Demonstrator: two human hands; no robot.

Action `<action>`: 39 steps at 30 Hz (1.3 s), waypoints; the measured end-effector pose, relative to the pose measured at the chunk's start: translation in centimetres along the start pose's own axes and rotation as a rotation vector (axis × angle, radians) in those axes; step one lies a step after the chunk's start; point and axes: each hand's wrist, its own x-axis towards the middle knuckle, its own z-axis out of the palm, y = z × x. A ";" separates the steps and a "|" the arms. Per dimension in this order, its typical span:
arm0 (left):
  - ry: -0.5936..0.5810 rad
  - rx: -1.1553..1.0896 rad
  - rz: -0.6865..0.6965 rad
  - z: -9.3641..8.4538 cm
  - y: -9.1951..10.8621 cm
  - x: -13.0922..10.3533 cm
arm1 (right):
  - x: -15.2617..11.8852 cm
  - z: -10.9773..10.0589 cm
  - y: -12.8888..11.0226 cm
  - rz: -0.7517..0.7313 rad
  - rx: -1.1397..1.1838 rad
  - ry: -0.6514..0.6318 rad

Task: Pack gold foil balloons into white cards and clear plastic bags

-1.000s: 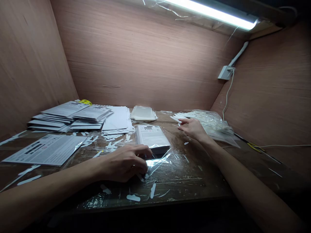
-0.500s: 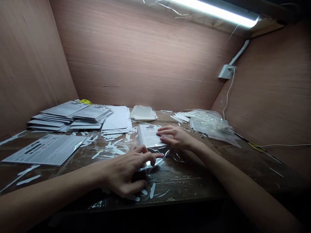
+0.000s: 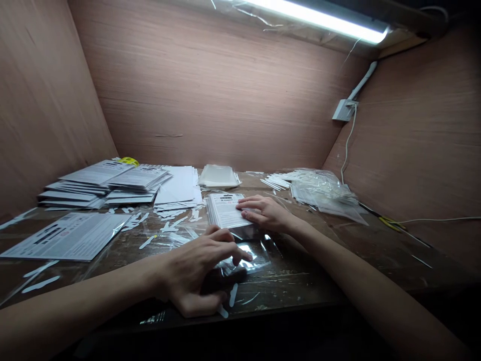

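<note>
A small stack of printed white cards [image 3: 224,211] lies near the middle of the dark wooden table. My right hand [image 3: 265,213] rests on its right side, fingers spread and lying flat on the top card. Just in front of the stack, a clear plastic sleeve [image 3: 250,258] lies on the table and reflects the light. My left hand [image 3: 206,265] is over the sleeve's left part, its index finger stretched onto the film and its thumb apart, near the table's front edge. The undersides of both hands are hidden.
Stacks of cards [image 3: 99,173] and white sheets [image 3: 178,185] stand at the left. Clear sleeves [image 3: 219,175] lie at the back. A plastic bag with white strips [image 3: 325,190] and a yellow-handled tool [image 3: 391,224] are at the right. Paper scraps [image 3: 175,223] litter the table.
The view has shifted slightly. The clear sleeve now lies flatter and farther in front of the card stack, with my left index finger on it. My right hand stays on the stack.
</note>
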 end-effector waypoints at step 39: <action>0.264 0.341 0.099 -1.4 -7.4 -1.7 | -1.3 -0.9 4.4 -0.058 0.138 0.030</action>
